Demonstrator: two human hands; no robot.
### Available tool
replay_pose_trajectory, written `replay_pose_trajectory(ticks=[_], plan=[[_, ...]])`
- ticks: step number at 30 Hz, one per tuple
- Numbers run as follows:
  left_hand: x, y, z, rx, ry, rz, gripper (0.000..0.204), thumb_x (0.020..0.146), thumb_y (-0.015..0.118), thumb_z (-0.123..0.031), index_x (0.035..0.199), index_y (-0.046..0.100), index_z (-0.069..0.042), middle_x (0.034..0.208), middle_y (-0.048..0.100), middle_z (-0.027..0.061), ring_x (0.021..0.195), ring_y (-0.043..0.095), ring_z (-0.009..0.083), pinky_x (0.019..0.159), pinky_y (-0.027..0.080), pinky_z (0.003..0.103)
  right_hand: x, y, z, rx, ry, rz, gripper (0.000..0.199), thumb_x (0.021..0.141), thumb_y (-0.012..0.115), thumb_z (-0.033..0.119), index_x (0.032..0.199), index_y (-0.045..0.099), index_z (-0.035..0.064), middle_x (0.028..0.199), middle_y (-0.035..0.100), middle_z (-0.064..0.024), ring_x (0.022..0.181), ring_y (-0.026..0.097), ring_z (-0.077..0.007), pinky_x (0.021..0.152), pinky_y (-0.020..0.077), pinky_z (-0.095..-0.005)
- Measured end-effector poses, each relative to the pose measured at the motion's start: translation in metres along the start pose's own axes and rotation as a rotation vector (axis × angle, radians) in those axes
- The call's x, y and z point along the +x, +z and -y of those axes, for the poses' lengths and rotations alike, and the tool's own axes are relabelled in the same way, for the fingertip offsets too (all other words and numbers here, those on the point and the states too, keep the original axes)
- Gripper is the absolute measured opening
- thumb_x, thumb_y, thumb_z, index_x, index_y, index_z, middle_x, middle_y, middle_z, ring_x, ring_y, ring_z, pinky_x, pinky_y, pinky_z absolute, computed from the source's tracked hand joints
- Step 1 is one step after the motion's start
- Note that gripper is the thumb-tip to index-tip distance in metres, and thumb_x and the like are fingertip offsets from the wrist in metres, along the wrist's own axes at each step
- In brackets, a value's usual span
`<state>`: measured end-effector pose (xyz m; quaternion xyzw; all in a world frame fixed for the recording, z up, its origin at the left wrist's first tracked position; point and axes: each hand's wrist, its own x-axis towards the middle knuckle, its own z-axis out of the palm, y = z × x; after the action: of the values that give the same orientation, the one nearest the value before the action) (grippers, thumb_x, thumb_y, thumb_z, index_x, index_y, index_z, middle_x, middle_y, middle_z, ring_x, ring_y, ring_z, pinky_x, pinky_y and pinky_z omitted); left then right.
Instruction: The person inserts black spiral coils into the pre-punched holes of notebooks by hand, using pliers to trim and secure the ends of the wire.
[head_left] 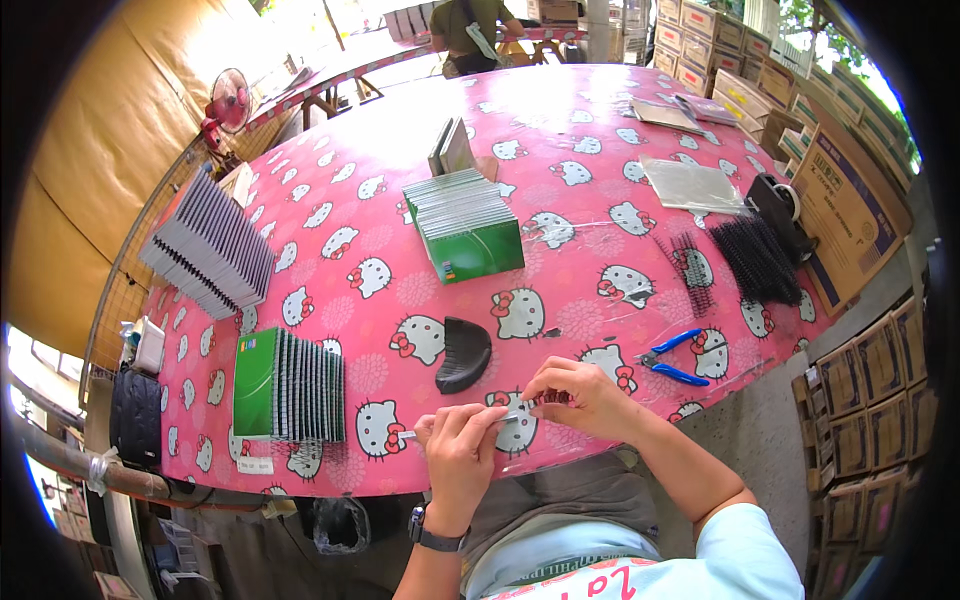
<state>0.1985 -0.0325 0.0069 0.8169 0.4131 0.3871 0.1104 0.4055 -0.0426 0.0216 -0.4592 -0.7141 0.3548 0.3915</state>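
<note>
Over pink table (400,150), hands (460,440) pinch thin strip (510,417).

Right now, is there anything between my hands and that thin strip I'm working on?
Nothing visible. The left hand and the right hand already pinch the thin strip at the near table edge; the black curved piece lies beyond them.

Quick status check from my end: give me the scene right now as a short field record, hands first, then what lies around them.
left hand: pinches one end of a thin silvery strip
right hand: fingers on the strip's other end, at a small dark comb-like piece
surface: table with pink cat-print cover
nearest items: black curved piece; blue-handled pliers
left side: green notebooks fanned in a row
centre: green notebook stack
right side: black binding combs
</note>
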Motion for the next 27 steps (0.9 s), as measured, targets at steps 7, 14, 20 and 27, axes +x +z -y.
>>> replay_pose_trajectory(ticks=[7,14,20,27], plan=[[0.000,0.000,0.000,-0.012,-0.012,-0.010,0.015,0.075,0.072,-0.012,0.090,0.071,-0.014,0.083,0.063,-0.0006,0.079,0.056,0.0163,0.076,0.033,0.033,0.008,0.003,-0.007,-0.020,-0.112,0.134,0.016,0.083,0.060,-0.001,0.099,0.063,0.0018,0.086,0.061,-0.0102,0.077,0.062,-0.0251,0.065,0.0503,-0.0341],[-0.002,-0.001,0.002,-0.028,-0.001,-0.010,0.017,0.075,0.072,-0.012,0.092,0.070,-0.015,0.083,0.063,-0.0023,0.080,0.056,0.0156,0.076,0.033,0.033,0.013,0.002,-0.004,0.028,-0.030,0.158,0.015,0.086,0.058,0.000,0.100,0.064,0.0016,0.084,0.065,-0.0130,0.074,0.065,-0.0225,0.064,0.0505,-0.0321],[-0.002,0.000,0.001,-0.008,-0.013,-0.016,0.023,0.074,0.073,-0.013,0.096,0.067,-0.016,0.088,0.063,-0.0020,0.084,0.057,0.0167,0.078,0.033,0.035,0.023,-0.004,0.006,0.026,0.104,0.345,0.027,0.089,0.057,0.006,0.117,0.055,0.0046,0.079,0.066,-0.0130,0.069,0.066,-0.0242,0.062,0.0505,-0.0365],[-0.009,-0.002,0.002,0.088,0.066,0.140,0.026,0.077,0.070,-0.022,0.102,0.063,-0.016,0.098,0.062,-0.0012,0.090,0.057,0.0180,0.085,0.031,0.040,0.047,-0.016,0.008,0.098,0.299,0.554,0.039,0.089,0.061,0.022,0.124,0.052,0.0060,0.099,0.064,-0.0158,0.094,0.062,-0.0226,0.078,0.0485,-0.0347]])
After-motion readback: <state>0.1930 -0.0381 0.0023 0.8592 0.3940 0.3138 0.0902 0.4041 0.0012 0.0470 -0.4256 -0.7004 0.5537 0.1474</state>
